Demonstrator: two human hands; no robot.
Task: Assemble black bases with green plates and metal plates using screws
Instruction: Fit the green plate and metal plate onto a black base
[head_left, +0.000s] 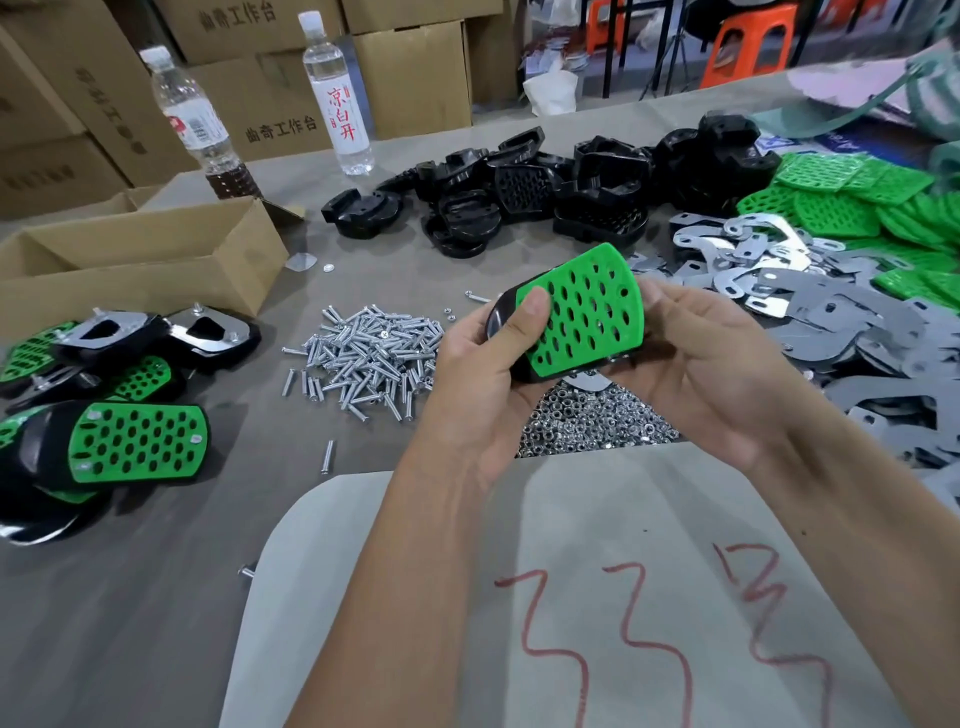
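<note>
I see my left hand (485, 358) and right hand (696, 358) gripping a black base (506, 312) with a green plate (584, 312) at centre; screws (369, 353) at nine o'clock, nuts (587, 421) below, metal plates (810, 306) at three.

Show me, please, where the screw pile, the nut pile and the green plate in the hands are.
screw pile (371, 356): head view, middle of the heap.
nut pile (592, 421): head view, centre of the heap.
green plate (587, 312): head view, its perforated face.
</note>
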